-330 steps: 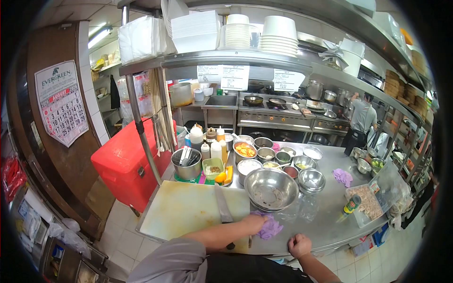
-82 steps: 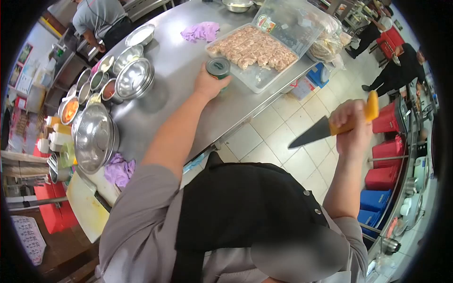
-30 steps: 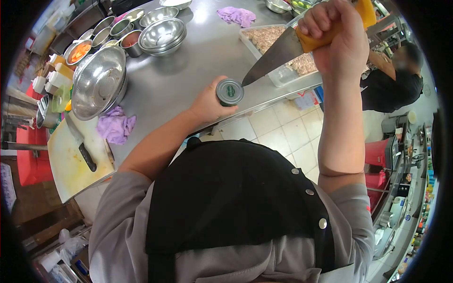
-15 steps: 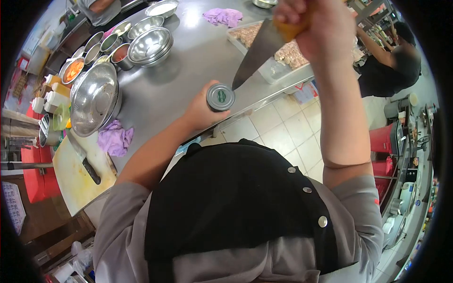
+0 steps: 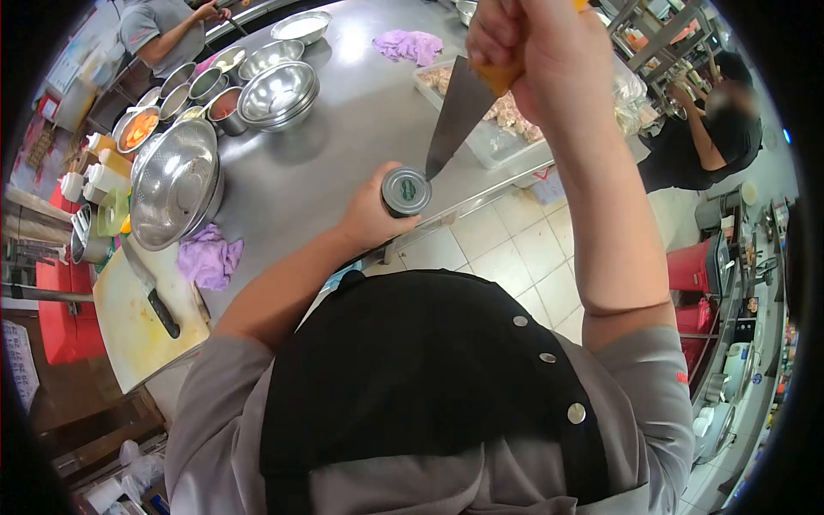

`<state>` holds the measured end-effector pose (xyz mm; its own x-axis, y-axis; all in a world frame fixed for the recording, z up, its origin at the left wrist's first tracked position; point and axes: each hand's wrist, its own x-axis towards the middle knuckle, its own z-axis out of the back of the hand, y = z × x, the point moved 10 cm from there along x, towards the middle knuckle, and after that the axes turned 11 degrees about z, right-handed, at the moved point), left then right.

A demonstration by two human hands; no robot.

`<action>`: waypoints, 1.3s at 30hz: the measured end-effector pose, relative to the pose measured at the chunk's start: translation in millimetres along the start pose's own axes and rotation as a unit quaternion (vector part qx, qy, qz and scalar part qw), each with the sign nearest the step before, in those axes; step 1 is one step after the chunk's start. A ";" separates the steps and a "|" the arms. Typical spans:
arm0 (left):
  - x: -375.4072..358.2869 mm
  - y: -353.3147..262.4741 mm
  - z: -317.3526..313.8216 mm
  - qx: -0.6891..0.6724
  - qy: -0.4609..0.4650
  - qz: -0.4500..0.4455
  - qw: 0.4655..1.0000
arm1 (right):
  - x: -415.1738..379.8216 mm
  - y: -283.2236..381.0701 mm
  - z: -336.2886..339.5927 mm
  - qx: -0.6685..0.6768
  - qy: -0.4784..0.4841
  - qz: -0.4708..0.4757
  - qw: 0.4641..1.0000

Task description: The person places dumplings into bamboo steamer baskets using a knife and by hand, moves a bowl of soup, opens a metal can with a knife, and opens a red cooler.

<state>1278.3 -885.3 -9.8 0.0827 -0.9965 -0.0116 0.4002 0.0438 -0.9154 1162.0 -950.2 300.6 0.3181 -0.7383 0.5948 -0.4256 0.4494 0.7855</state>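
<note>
My left hand (image 5: 372, 213) is wrapped round a tin can (image 5: 406, 190) near the front edge of the steel table (image 5: 343, 112). The can's round silver lid, with a small green mark, faces up toward me. In my right hand (image 5: 549, 60), raised above the table, is a knife (image 5: 459, 116) with a wide blade and a yellow handle. Its blade slants down to the left, and the tip is right at the can's rim. Behind the blade stands a clear tray of chopped raw meat (image 5: 512, 118), partly covered by my right hand and forearm.
Steel bowls (image 5: 279, 94) and a colander (image 5: 176, 184) crowd the table's left side. Purple cloths (image 5: 209, 256) lie on it. A black-handled knife (image 5: 154, 296) rests on a stained cutting board (image 5: 129, 335). One person (image 5: 163, 34) stands at the far left, another (image 5: 704, 129) at the right.
My right hand has shifted left and slightly up with the knife, its tip staying at the can's rim. The can sits slightly lower in view. The person at far left now shows more of an arm.
</note>
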 end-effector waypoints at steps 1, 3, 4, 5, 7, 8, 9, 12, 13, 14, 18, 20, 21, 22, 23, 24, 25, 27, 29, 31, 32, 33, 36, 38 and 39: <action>0.7 -8.1 3.7 -0.033 0.002 0.001 0.999 | 1.3 12.6 -3.4 -0.009 0.000 0.015 1.000; -0.2 -19.7 8.9 -0.104 0.008 0.009 0.995 | 5.6 41.6 -10.2 0.010 0.012 0.041 0.999; 1.3 -17.9 10.2 -0.082 0.003 0.005 0.997 | 7.5 56.2 -13.5 0.020 0.019 0.053 0.998; 3.9 -15.1 14.5 -0.059 -0.003 0.001 0.998 | 6.8 32.0 -9.0 0.018 0.016 0.031 0.999; 0.2 -6.0 12.1 -0.046 -0.002 0.001 0.999 | 4.6 -16.2 0.2 0.015 0.010 -0.015 1.000; -1.0 4.0 4.3 -0.057 0.000 0.001 0.998 | 5.4 -23.0 8.2 0.024 0.001 -0.018 1.000; 2.1 5.3 2.7 -0.067 0.002 -0.003 0.998 | 9.2 -22.4 8.1 0.035 -0.006 -0.017 0.999; 1.1 11.5 4.6 -0.055 -0.026 -0.024 0.998 | 6.2 -8.3 4.7 -0.011 -0.030 -0.034 0.999; 2.9 7.1 6.0 -0.080 -0.022 -0.020 0.996 | 9.2 18.8 -5.3 -0.010 -0.016 0.007 1.000; 4.2 -2.1 9.2 -0.105 -0.018 -0.013 0.994 | 11.4 46.2 -15.4 -0.009 -0.001 0.049 0.999; 12.6 2.3 10.9 -0.006 -0.026 -0.010 1.000 | 12.4 -18.1 7.8 0.043 -0.015 0.017 0.999; 8.5 25.9 -3.8 -0.029 -0.032 -0.011 0.999 | 7.4 -39.9 14.4 0.044 -0.083 -0.044 0.995; 9.7 21.3 -1.7 -0.039 -0.036 -0.013 0.998 | 10.5 -36.1 12.0 0.038 -0.070 -0.036 0.996; 10.7 25.8 -6.0 -0.056 0.006 0.013 0.998 | 7.0 -36.3 12.0 0.033 -0.063 -0.038 0.997; 6.9 24.3 -3.2 -0.049 0.003 0.011 0.999 | 3.3 -36.2 10.5 0.028 -0.056 -0.039 0.997; 5.8 20.0 0.1 -0.044 -0.004 0.006 0.999 | 2.2 -29.3 6.3 0.027 -0.067 -0.056 0.996; 7.5 14.2 4.7 -0.039 -0.011 0.000 0.999 | 5.8 0.7 -3.5 -0.016 -0.063 0.008 0.998; 11.0 -11.0 18.9 -0.062 -0.015 -0.007 0.998 | 6.8 47.7 -23.7 -0.067 -0.040 0.119 0.990; 17.6 -10.1 20.2 -0.050 -0.009 -0.010 0.999 | 5.7 65.0 -35.0 -0.084 -0.005 0.188 0.978; 21.7 13.3 7.7 -0.005 0.009 -0.010 1.000 | -1.6 18.6 -12.2 -0.165 -0.042 0.099 0.980; 19.8 24.8 -0.5 0.003 0.021 0.000 1.000 | -3.5 -5.5 -2.6 -0.148 -0.054 0.036 0.987; 19.9 32.6 -5.8 0.011 0.029 0.009 0.999 | -2.0 -39.5 4.6 0.037 -0.069 -0.064 0.995; 3.5 26.6 2.1 -0.011 -0.062 -0.018 0.998 | -4.9 -53.0 9.7 0.072 -0.064 -0.021 0.995; 4.0 18.7 4.8 -0.044 -0.117 -0.038 0.991 | -5.5 -33.8 -4.1 -0.025 -0.103 -0.046 0.993; 6.8 19.3 2.0 -0.061 -0.121 -0.035 0.990 | -5.5 -30.1 -14.7 -0.025 -0.075 -0.046 0.996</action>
<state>1288.4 -891.0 -26.7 0.2808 -0.9498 0.1378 0.3005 -0.0493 -0.9525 1185.5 -952.2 276.3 0.2214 -0.8433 0.4898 -0.3561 0.3977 0.8456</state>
